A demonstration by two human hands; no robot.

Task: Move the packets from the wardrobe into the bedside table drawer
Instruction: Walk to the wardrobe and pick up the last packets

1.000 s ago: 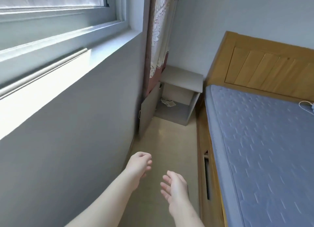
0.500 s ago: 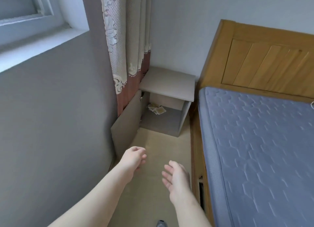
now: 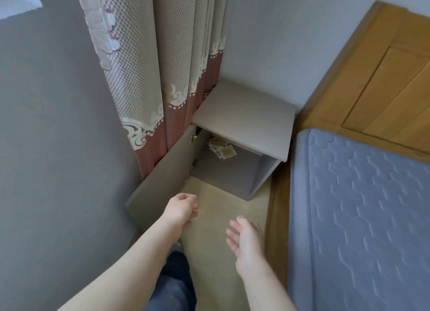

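**Both hands empty at the open bedside table**

The person is standing in the narrow aisle between the grey wall and the bed, looking down at the bedside table. Its door is hanging wide open against the curtain, and a small loose heap of packets is lying inside, toward the back left of the compartment floor. The wardrobe is not in view.

The left hand is hovering near the door's lower edge, fingers loosely curled and gripping nothing. The right hand is hanging open, palm turned inward, also empty. Neither is touching the furniture.

With nothing being carried, the step in hand is probably either tidying the heap or turning away for more packets; which one, the view is not settling. If reaching in, the person should be crouching first, since the top panel is overhanging the heap and hiding part of it. Keeping the door fully swung back is leaving the opening clear. Pushing the packets deeper and flatter would be making room for further loads.
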